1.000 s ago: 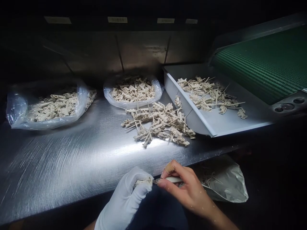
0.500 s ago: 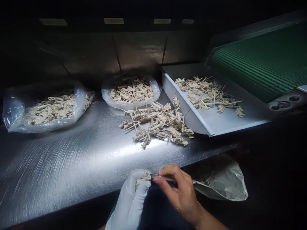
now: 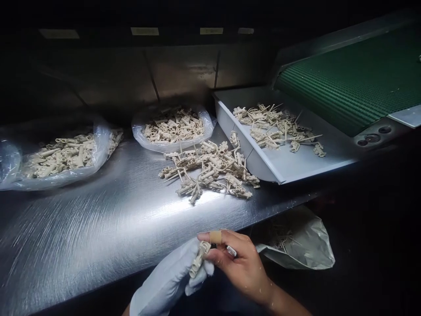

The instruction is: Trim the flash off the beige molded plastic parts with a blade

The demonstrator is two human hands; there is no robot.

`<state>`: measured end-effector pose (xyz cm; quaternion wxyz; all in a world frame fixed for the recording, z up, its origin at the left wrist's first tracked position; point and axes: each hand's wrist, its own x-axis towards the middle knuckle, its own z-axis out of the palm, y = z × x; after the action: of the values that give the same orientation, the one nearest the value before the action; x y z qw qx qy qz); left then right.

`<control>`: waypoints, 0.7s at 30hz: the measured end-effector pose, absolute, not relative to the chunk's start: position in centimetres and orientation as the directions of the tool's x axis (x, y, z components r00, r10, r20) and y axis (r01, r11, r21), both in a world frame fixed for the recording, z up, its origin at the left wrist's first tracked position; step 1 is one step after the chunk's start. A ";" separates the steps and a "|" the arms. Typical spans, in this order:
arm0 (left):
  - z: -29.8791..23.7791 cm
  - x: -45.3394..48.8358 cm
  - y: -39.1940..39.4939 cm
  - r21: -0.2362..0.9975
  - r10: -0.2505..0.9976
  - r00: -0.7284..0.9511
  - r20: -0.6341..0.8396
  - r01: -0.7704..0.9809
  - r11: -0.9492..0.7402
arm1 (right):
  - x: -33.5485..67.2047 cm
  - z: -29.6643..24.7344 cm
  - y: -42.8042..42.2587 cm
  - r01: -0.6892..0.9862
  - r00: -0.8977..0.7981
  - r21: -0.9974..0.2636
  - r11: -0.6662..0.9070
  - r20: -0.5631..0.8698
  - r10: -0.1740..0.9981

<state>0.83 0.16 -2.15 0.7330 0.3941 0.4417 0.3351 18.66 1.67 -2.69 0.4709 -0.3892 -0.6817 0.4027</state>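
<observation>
Near the table's front edge, my left hand (image 3: 179, 267), in a white glove, is closed around a beige moulded plastic part (image 3: 198, 260) with tubular openings. My right hand (image 3: 241, 259) is bare, with tan tape round the index finger. Its index finger and thumb touch the upper end of that part. Tucked in the same hand is a small knife (image 3: 231, 251); only its pale end shows, the blade being hidden. Beyond both hands, a loose pile of similar beige parts (image 3: 210, 169), many with thin sprues, lies on the metal table (image 3: 131, 219).
Two clear plastic bags (image 3: 205, 127) (image 3: 100, 149) of beige parts stand at the back and left. A white tray (image 3: 263, 164) with more sprued parts sits at the right, below a green conveyor belt (image 3: 345, 83). Beneath the table edge hangs an open bag (image 3: 315, 245) with thin scraps.
The part in my left hand has been turned and now shows lengthwise. My right fingers have moved left onto it, and the knife has shifted back into the palm. The view has swung slightly right.
</observation>
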 end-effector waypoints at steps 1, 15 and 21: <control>-1.9 0.7 0.3 0.882 0.846 0.381 -0.373 -0.137 0.451 | 18.9 -2.7 1.6 0.178 -0.246 -0.906 0.385 0.338 0.908; -2.9 0.9 -0.7 0.976 0.983 -0.030 -0.183 0.114 0.186 | 18.8 -2.3 1.3 0.467 -0.275 -0.713 0.522 0.444 0.853; -2.8 0.9 -1.1 0.993 0.998 0.012 -0.057 0.108 0.055 | 18.5 -2.4 1.4 0.481 -0.304 -0.666 0.570 0.483 0.821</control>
<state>0.89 -1.06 -2.77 0.4898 0.5156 0.5365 0.4543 18.54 1.38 -2.37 0.4177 -0.4165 -0.7815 0.2034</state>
